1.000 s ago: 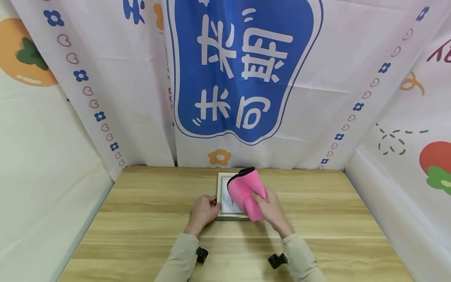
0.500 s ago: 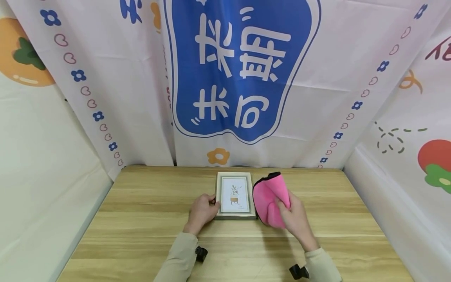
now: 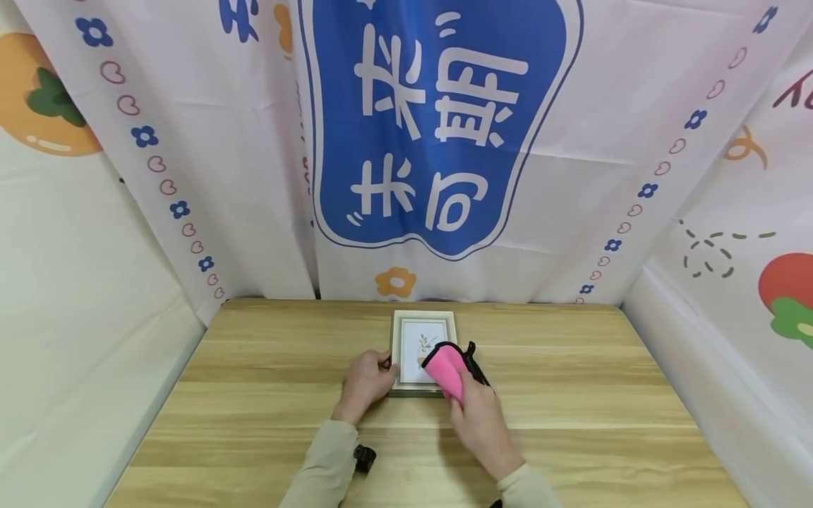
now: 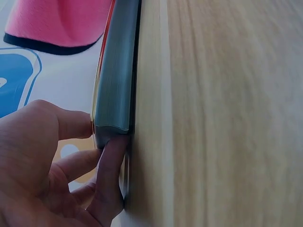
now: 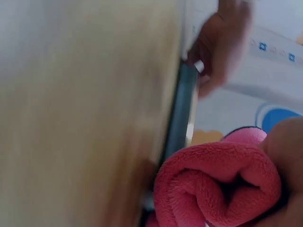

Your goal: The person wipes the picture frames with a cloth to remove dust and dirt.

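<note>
Nearest you, below the picture frame (image 3: 396, 353), your beige left sleeve (image 3: 320, 462) comes in with a small black device (image 3: 365, 458) at its cuff; your right sleeve (image 3: 528, 488) enters below and to the frame's right. Your left hand (image 3: 366, 381) is at the frame's left side, its grip pinching that edge near the lower corner. Your right hand (image 3: 483, 423), below and right of the frame, has its grip wrapped around a pink cloth (image 3: 444, 370) with black trim. Seen from the right wrist, the cloth is bunched into plush folds. It covers the frame's lower right part; you can't tell how firmly it presses there.

The frame itself lies face up on the wood-grain surface (image 3: 571, 402), pale-rimmed, around a white print of a potted plant (image 3: 424, 343) that the cloth partly hides. Beyond the frame, past the surface's far edge, hangs a white backdrop (image 3: 571, 212) with an orange flower (image 3: 395, 282) and a large blue emblem (image 3: 406, 229) bearing white characters.
</note>
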Available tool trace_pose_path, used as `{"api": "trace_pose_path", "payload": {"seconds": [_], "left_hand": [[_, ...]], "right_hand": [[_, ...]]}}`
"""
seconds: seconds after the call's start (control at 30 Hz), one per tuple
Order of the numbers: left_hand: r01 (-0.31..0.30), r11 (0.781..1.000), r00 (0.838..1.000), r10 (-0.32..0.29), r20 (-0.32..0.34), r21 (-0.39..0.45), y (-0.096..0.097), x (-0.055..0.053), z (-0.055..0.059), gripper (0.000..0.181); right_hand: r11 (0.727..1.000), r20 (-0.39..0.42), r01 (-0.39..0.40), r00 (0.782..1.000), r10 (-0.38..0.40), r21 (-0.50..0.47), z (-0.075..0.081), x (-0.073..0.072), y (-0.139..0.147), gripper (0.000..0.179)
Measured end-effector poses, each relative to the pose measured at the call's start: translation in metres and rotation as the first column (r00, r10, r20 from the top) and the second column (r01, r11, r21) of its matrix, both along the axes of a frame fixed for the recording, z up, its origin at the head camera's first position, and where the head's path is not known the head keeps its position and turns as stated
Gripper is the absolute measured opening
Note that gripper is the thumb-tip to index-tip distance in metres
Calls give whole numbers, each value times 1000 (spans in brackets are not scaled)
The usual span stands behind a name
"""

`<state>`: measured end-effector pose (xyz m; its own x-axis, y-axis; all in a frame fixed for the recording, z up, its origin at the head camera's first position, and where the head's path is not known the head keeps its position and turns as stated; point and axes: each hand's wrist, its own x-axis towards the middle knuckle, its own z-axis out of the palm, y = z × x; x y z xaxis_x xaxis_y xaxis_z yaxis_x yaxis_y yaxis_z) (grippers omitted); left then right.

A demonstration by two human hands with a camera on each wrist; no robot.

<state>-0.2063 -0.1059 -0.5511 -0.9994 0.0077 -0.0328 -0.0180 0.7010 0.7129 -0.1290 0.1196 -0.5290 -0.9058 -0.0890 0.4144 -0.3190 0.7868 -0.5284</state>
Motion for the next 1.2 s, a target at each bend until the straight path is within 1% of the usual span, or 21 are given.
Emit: {"api": "trace_pose_path", "payload": {"seconds": [0.07, 0.1, 0.17, 0.23, 0.3, 0.43, 0.53, 0.73, 0.83, 0.9, 1.0, 1.07, 1.13, 1.2], "left_hand": [[4, 1000, 1000, -4, -4, -3, 1, 1, 0, 42], [6, 1000, 1000, -6, -5, -3, 1, 1, 0, 42], [7, 1000, 1000, -7, -2, 1, 0, 1, 0, 42], [10, 1000, 1000, -10, -5, 0, -1, 1, 0, 42], [16, 1000, 1000, -16, -12, -5, -2, 0, 0, 41], [19, 1000, 1000, -20, -23, -25, -1, -1, 0, 39], [12, 1000, 1000, -13, -25, -21, -1, 0, 1, 39], [7, 999, 997, -10, -80, -41, 0, 3, 3, 42], [20, 998, 995, -26, -98, -59, -1, 4, 4, 43], [28, 998, 994, -35, -99, -64, -2, 4, 4, 36], [55, 995, 992, -64, -113, -87, -5, 3, 2, 23], [75, 993, 989, -86, -119, -87, -7, 2, 1, 17], [99, 991, 986, -109, -122, -86, -9, 1, 1, 17], [116, 991, 986, -123, -110, -66, -11, 1, 2, 18]], "right_hand": [[998, -56, 22, 998, -20, 51, -6, 1, -6, 29], [998, -78, 27, 997, -22, 61, -8, 1, -9, 30], [997, -103, 25, 994, -18, 69, -10, 1, -13, 30], [998, -112, 14, 994, -7, 62, -11, 0, -16, 29], [998, -107, 0, 994, 6, 55, -10, 0, -20, 25], [998, -96, -8, 995, 14, 56, -9, 0, -29, 24], [999, -92, -14, 996, 18, 49, -9, -1, -35, 25], [999, -57, -37, 998, 37, 10, -6, -4, -48, 20], [998, -27, -55, 998, 55, -6, -5, -4, -55, 16], [997, -7, -69, 998, 69, -20, -4, -5, -58, 14], [996, 23, -81, 996, 82, -45, -4, -8, -63, 12], [995, 40, -80, 996, 82, -59, -4, -9, -66, 12], [995, 54, -75, 995, 79, -70, -5, -11, -69, 13], [994, 62, -74, 995, 79, -80, -5, -12, -71, 14]]}}
